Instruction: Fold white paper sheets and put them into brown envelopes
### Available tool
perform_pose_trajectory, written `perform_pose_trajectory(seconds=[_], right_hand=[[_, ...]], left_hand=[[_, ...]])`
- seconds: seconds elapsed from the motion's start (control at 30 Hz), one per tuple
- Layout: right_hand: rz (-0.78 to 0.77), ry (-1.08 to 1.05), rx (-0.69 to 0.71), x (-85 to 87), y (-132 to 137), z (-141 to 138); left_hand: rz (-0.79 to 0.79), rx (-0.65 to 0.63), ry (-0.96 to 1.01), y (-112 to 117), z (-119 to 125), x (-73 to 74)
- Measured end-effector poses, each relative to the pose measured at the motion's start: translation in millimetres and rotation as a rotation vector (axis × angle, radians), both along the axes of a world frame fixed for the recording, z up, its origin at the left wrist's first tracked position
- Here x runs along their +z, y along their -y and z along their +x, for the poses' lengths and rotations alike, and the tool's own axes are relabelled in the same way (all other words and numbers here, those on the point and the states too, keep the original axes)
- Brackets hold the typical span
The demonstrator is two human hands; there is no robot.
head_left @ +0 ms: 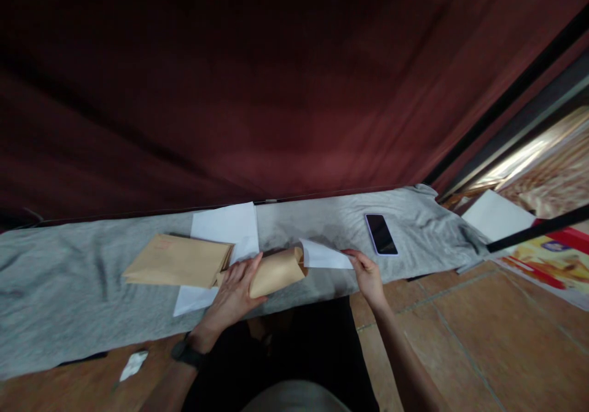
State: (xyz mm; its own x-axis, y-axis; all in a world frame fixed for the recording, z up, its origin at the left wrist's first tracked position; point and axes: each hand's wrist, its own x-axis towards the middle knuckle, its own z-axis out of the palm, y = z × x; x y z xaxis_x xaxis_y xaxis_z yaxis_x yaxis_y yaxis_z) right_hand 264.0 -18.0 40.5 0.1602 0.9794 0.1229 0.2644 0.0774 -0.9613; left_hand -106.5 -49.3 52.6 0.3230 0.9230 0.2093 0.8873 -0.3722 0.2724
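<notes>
While the left hand [237, 284] grips an envelope [277, 270], the right hand [367, 274] pinches paper [324, 256] between them.

Phone [381, 235] on grey cloth [59, 289]; dark-red curtain [276, 124] behind; white scrap [134, 365] on tiled floor [483, 326].

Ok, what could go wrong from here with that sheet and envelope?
The sheet might catch and crease: the right hand pinches one end while the other is at the open end of the envelope. The envelope bows beside the left hand, so a tighter squeeze could bend it. That hand is also close to the envelope pile, which lies across white paper, so a bump might shift both.
</notes>
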Motion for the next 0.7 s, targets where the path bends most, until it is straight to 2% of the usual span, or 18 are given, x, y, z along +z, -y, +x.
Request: perform_pose_trajectory(seconds=[0.17, 0.3, 0.53, 0.7], right_hand=[[-0.013, 0.017, 0.024, 1.9, -1, 3], [-0.048, 0.041, 0.13, 4.0, 0, 9], [-0.285, -0.14, 0.267, 11.0, -10, 16], [-0.321, -0.148, 0.303, 13.5, -12, 10]], left_hand=[[-0.025, 0.018, -0.014, -1, 1, -1.6], [-0.024, 0.014, -0.016, -1, 2, -0.5], [0.015, -0.022, -0.024, 1, 3, -0.3], [0.046, -0.043, -0.062, 1, 4, -2.3]])
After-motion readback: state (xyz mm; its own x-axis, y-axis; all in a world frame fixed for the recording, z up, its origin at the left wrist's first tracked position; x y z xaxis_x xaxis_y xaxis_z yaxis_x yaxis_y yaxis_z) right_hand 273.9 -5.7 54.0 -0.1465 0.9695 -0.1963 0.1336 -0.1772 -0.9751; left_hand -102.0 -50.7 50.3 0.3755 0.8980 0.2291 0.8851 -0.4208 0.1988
